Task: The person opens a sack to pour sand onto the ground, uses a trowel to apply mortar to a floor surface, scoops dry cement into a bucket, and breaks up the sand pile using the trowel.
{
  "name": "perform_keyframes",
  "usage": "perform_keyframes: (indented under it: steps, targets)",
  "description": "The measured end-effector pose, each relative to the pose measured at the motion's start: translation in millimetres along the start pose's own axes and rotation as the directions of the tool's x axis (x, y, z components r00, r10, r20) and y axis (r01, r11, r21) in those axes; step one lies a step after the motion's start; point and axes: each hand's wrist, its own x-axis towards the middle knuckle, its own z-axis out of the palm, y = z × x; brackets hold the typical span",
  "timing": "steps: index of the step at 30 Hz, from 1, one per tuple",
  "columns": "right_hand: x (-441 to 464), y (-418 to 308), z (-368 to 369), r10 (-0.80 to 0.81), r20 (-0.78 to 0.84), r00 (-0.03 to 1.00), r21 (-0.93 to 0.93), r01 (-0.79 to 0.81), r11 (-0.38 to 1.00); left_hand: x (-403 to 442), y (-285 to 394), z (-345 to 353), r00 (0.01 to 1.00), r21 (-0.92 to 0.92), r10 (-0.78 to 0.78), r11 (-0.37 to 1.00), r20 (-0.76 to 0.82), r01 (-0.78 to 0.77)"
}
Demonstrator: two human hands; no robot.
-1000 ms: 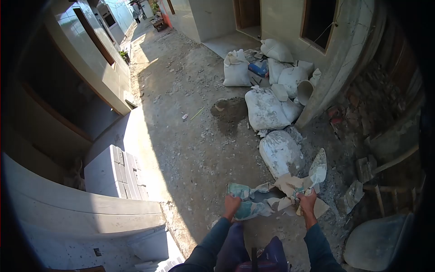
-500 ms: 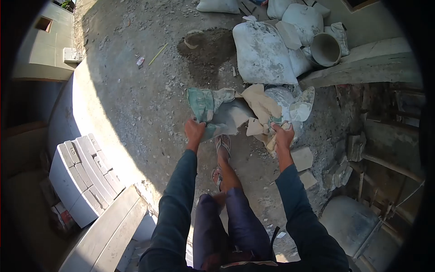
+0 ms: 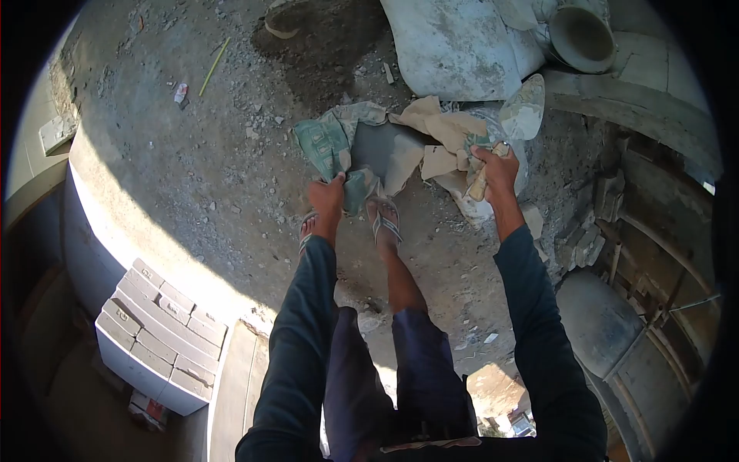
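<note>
A torn paper sack (image 3: 322,145), green and tan with a grey inside, is stretched between my hands above the ground. My left hand (image 3: 328,197) is closed on its green left side. At the right, my right hand (image 3: 498,168) grips the crumpled tan edge. Ragged tan flaps stick up along the far side of the sack. Beyond it lies a big dusty white sack (image 3: 454,54). Below the torn sack, my sandalled feet show on the ground.
Stacked pale blocks (image 3: 165,331) stand at the lower left. A round grey pipe-like vessel (image 3: 582,40) is at the upper right. Dark soil (image 3: 319,58) lies at the top. Broken slabs and a grey rounded tub (image 3: 596,319) are on the right.
The view has tilted down and come nearer the ground, showing both feet. The torn sack stays held between both hands, its green side hanging lower. My left foot has come into view.
</note>
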Motion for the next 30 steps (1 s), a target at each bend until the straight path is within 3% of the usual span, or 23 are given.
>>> perform_keyframes:
  steps: [2, 5, 7, 9, 10, 11, 13, 14, 15, 16, 17, 18, 19, 20, 21, 22, 23, 24, 25, 27, 28, 29, 30]
  targets:
    - [-7, -9, 11, -0.019, -0.040, 0.999, 0.041, 0.021, 0.999, -9, 21, 6, 0.996, -0.050, 0.060, 0.997, 0.066, -0.057]
    - [-18, 2, 9, -0.158, -0.062, 0.986, -0.144, 0.148, 0.979, 5, 4, 7, 0.949, -0.122, 0.207, 0.976, 0.238, -0.182]
    - [-36, 9, -6, 0.115, -0.055, 0.992, -0.266, -0.126, 0.956, 6, 10, -1, 0.881, -0.168, 0.311, 0.949, 0.357, -0.267]
    - [-52, 78, -47, -0.019, -0.198, 0.980, -0.367, -0.056, 0.928, -16, 16, -34, 0.764, -0.088, 0.132, 0.991, 0.631, -0.099]
    - [-64, 111, -73, -0.112, -0.272, 0.956, -0.421, -0.014, 0.907, -18, 5, -48, 0.722, -0.069, 0.217, 0.971, 0.658, -0.229]
    - [-96, 121, -97, -0.066, -0.290, 0.955, -0.386, -0.054, 0.921, -16, -15, -62, 0.662, -0.055, 0.295, 0.932, 0.689, -0.359]
    - [-185, 137, -150, 0.040, -0.291, 0.956, -0.371, -0.151, 0.917, -10, -35, -113, 0.630, 0.212, 0.154, 0.859, 0.761, -0.467]
    - [-239, 122, -172, 0.300, -0.295, 0.907, -0.172, -0.359, 0.917, -4, -39, -143, 0.564, 0.364, 0.031, 0.734, 0.825, -0.573]
    - [-290, 130, -196, 0.326, -0.351, 0.878, -0.257, -0.425, 0.868, -9, -63, -175, 0.661, 0.214, 0.238, 0.823, 0.711, -0.526]
    - [-346, 141, -224, 0.417, -0.316, 0.852, -0.207, -0.491, 0.846, -7, -74, -210, 0.675, 0.253, 0.200, 0.822, 0.711, -0.510]
    - [-409, 153, -248, 0.503, -0.277, 0.818, -0.150, -0.555, 0.818, 2, -88, -246, 0.765, 0.448, 0.119, 0.749, 0.633, -0.488]
    - [-474, 162, -265, 0.569, -0.327, 0.755, -0.035, -0.611, 0.791, 23, -112, -283, 0.774, 0.533, 0.179, 0.631, 0.608, -0.564]
    - [-535, 154, -276, 0.606, -0.404, 0.685, -0.131, -0.699, 0.703, 50, -128, -320, 0.808, 0.640, 0.000, 0.611, 0.589, -0.466]
    - [-603, 196, -294, 0.625, -0.327, 0.709, -0.385, -0.704, 0.597, 51, -121, -353, 0.848, 0.742, -0.121, 0.559, 0.516, -0.371]
    - [-666, 188, -296, 0.716, -0.351, 0.604, -0.302, -0.797, 0.524, 29, -85, -372, 0.829, 0.886, -0.369, 0.365, 0.420, -0.287]
    - [-729, 187, -287, 0.778, -0.432, 0.455, 0.017, -0.859, 0.512, 28, -65, -391, 0.783, 0.897, -0.446, 0.301, 0.433, -0.325]
    - [-780, 188, -275, 0.846, -0.443, 0.298, 0.155, -0.904, 0.400, 14, -43, -400, 0.786, 0.917, -0.473, 0.194, 0.398, -0.347]
    - [-827, 197, -251, 0.785, -0.566, 0.252, 0.303, -0.821, 0.483, 6, -24, -397, 0.729, 0.856, -0.503, 0.040, 0.464, -0.516]
    - [-867, 206, -228, 0.851, -0.514, 0.110, 0.465, -0.798, 0.383, -3, -7, -394, 0.666, 0.740, -0.530, -0.102, 0.525, -0.665]
    - [-905, 176, -181, 0.906, -0.422, 0.009, 0.723, -0.599, 0.343, -10, 18, -368, 0.773, 0.871, -0.473, -0.023, 0.424, -0.491]
    - [-917, 187, -144, 0.929, -0.358, -0.090, 0.867, -0.401, 0.296, -24, 47, -339, 0.774, 0.839, -0.447, -0.088, 0.448, -0.536]
    - [-925, 204, -109, 0.941, -0.316, -0.120, 0.904, -0.338, 0.261, -44, 67, -308, 0.735, 0.791, -0.421, -0.064, 0.531, -0.608]
    - [-935, 226, -77, 0.981, -0.183, -0.071, 0.951, -0.267, 0.158, -76, 79, -281, 0.686, 0.740, -0.405, -0.032, 0.605, -0.672]
